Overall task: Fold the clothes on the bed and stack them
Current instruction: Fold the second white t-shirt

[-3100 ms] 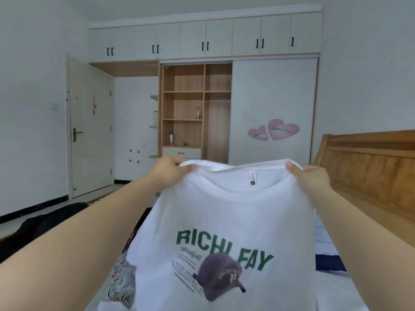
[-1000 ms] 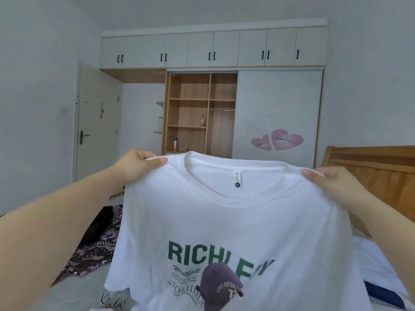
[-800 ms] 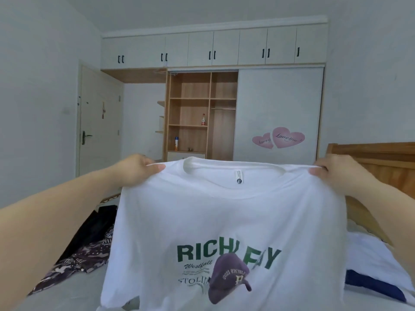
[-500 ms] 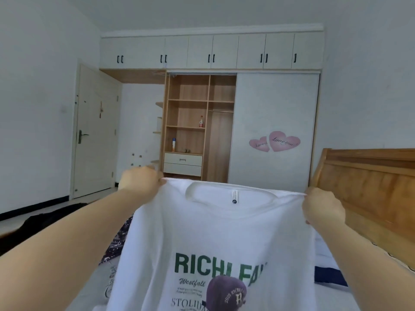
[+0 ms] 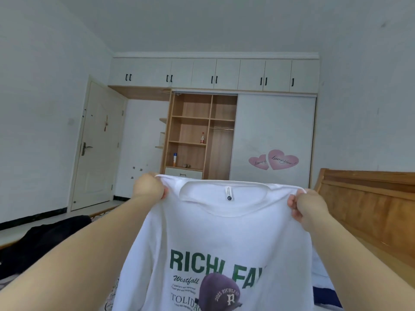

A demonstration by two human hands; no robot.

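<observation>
A white T-shirt (image 5: 224,234) with green lettering and a purple cap print hangs in the air in front of me, its printed side facing me. My left hand (image 5: 148,188) grips its left shoulder, and my right hand (image 5: 308,205) grips its right shoulder. Both arms are stretched forward, holding the shirt spread out above the bed. The shirt's lower part runs out of the frame and hides most of the bed.
A black garment (image 5: 42,241) lies at the left. Something dark blue (image 5: 324,296) lies on the bed at the right. A wooden headboard (image 5: 368,203) stands at the right. A wardrobe (image 5: 202,135) with open shelves and a door (image 5: 96,149) are at the far wall.
The view has tilted up, showing more ceiling. Both hands keep their hold on the shirt's shoulders, and the shirt stays spread out in front of me.
</observation>
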